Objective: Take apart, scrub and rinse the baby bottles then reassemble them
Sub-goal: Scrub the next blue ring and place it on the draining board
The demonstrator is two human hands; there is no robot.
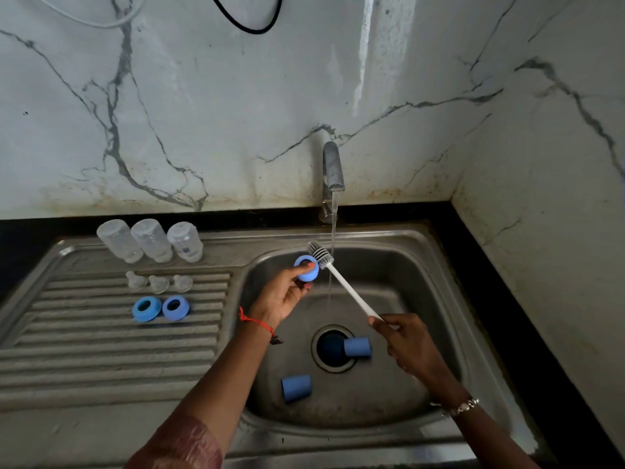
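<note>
My left hand (282, 292) pinches a blue screw ring (307, 267) over the sink basin (399, 265). My right hand (404, 343) grips the white handle of a bottle brush (341, 282); its grey bristle head touches the ring, just left of the running water. Two blue caps lie in the basin, one (357, 346) at the drain, one (296, 387) near the front. On the drainboard (101, 350) stand three clear bottles (152, 240) upside down, with three clear teats (159, 283) and two blue rings (161, 308) in front of them.
The tap (332, 170) at the back runs a thin stream into the basin. A marble wall rises behind and to the right. A black counter edge (500, 299) borders the sink on the right.
</note>
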